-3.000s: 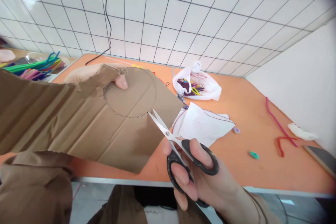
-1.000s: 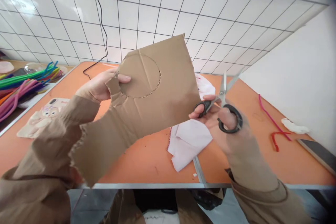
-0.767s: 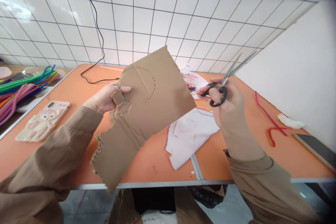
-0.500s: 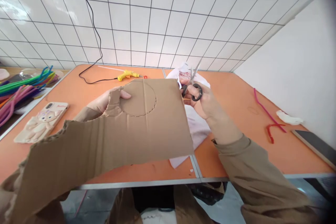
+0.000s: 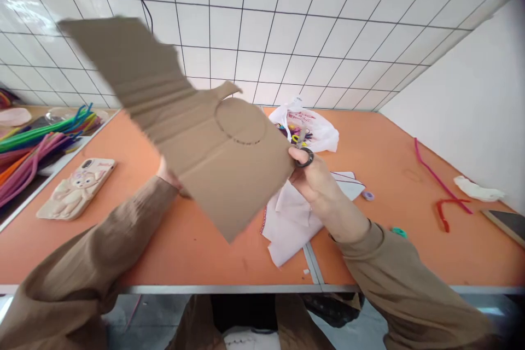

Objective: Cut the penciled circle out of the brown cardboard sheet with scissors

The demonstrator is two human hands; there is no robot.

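A torn, creased piece of cardboard [image 5: 229, 175] is held up tilted over the table, with a circle drawn on it and a torn flap beside the circle. My left hand [image 5: 169, 175] is closed at its lower left edge, most fingers hidden behind the board. My right hand [image 5: 314, 175] grips black-handled scissors [image 5: 305, 157], the blades pointing up and away and blurred. The thumb of that hand also presses the right corner of the cardboard. Below it lie folded white cloth or sheets [image 5: 293, 221].
Behind sits a white plastic bag [image 5: 318, 131] with colourful items inside. A phone in a cartoon case [image 5: 77, 188] and bundled pipe cleaners [image 5: 36, 142] are at left. Pink and red pipe cleaners [image 5: 441, 175], white crumpled tissue [image 5: 478, 188] and a dark-topped board [image 5: 506, 224] are at right.
The cardboard has been turned, its long torn end swinging from lower left to upper left. My left hand has shifted to its lower edge, and my right hand now pinches its right corner.
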